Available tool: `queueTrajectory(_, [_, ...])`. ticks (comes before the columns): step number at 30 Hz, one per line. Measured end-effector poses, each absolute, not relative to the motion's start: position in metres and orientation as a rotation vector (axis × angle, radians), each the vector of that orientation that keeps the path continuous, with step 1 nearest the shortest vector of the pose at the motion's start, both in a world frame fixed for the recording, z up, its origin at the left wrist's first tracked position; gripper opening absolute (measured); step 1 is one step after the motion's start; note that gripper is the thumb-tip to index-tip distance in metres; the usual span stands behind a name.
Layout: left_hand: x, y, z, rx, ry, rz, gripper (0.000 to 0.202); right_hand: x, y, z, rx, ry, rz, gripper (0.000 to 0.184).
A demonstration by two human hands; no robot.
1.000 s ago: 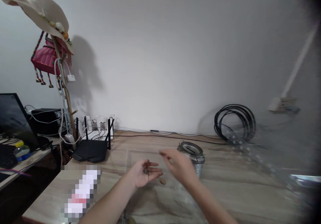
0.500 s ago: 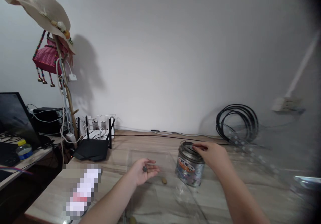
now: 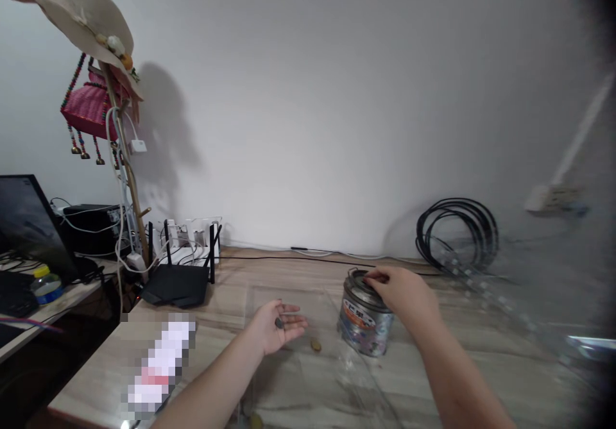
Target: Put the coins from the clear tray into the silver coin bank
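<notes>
My left hand (image 3: 279, 328) is held palm up above a clear plastic sheet or tray, its fingers spread. A small dark coin (image 3: 279, 322) lies on its open palm. A gold-coloured coin (image 3: 316, 345) rests just right of my left fingertips. To the right stands a metal tin (image 3: 364, 320) with a printed label and a wire handle, upright. My right hand (image 3: 404, 294) is over the tin's top, thumb and fingers pinched together at its lid. What they pinch, if anything, is hidden. Another yellowish round piece (image 3: 255, 421) shows at the bottom edge.
A black router (image 3: 178, 285) with antennas stands at the left of the wooden table. Nearby lies a blurred-out rectangular item (image 3: 161, 365). Coiled black cable (image 3: 457, 233) leans on the wall at right, behind clear plastic. A hat stand (image 3: 129, 179) and a monitor (image 3: 29, 224) are farther left.
My right hand has shifted very slightly left over the tin's top. My left hand and the coins stay nearly as they were; the view has moved a little.
</notes>
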State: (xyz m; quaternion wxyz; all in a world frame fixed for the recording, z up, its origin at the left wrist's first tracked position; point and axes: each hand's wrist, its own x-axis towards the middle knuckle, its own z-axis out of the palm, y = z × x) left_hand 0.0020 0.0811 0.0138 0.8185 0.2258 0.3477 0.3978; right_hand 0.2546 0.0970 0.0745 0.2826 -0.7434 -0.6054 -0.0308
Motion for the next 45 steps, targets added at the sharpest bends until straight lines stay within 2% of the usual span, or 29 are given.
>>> queueTrajectory(4, [0.000, 0.081, 0.015, 0.432, 0.681, 0.884, 0.042, 0.250, 0.090, 0.081, -1.985, -1.626, -0.142, 0.023])
queueTrajectory(7, [-0.002, 0.083, 0.016, 0.399, 0.628, 0.927, 0.051, 0.227, 0.080, 0.078, -1.722, -1.628, -0.349, 0.030])
queueTrajectory(10, [-0.003, 0.085, 0.015, 0.377, 0.624, 0.990, 0.054, 0.190, 0.071, 0.060, -1.522, -1.997, -0.145, 0.026])
queueTrajectory(13, [-0.003, 0.088, 0.013, 0.351, 0.661, 1.059, 0.047, 0.163, 0.066, 0.033, -1.597, -2.375, 0.183, 0.017])
queueTrajectory(14, [-0.004, 0.089, 0.013, 0.347, 0.674, 1.074, 0.043, 0.159, 0.066, 0.025, -1.651, -2.425, 0.230, 0.019])
queueTrajectory(16, [-0.005, 0.090, 0.013, 0.355, 0.702, 1.075, 0.033, 0.157, 0.068, 0.011, -1.724, -2.455, 0.284, 0.024])
queueTrajectory(18, [-0.006, 0.090, 0.014, 0.381, 0.740, 1.044, 0.023, 0.160, 0.071, 0.002, -1.742, -2.462, 0.340, 0.020])
queueTrajectory(22, [-0.009, 0.092, 0.014, 0.415, 0.764, 1.026, 0.016, 0.159, 0.077, -0.007, -1.749, -2.436, 0.398, 0.017])
queueTrajectory(27, [-0.013, 0.097, 0.009, 0.438, 0.754, 1.042, 0.016, 0.162, 0.073, 0.022, -1.584, -2.360, 0.372, 0.014])
queueTrajectory(29, [-0.014, 0.099, 0.007, 0.437, 0.765, 1.040, 0.017, 0.178, 0.072, 0.051, -1.484, -2.110, 0.202, 0.016])
queueTrajectory(32, [-0.014, 0.100, 0.005, 0.432, 0.769, 1.030, 0.016, 0.214, 0.077, 0.091, -1.788, -1.480, -0.189, 0.030])
queueTrajectory(37, [-0.013, 0.100, 0.005, 0.434, 0.749, 1.022, 0.016, 0.246, 0.095, 0.102, -2.090, -1.672, -0.122, 0.019])
queueTrajectory(45, [-0.012, 0.099, 0.005, 0.425, 0.702, 0.973, 0.020, 0.233, 0.085, 0.100, -2.249, -1.778, -0.223, 0.022])
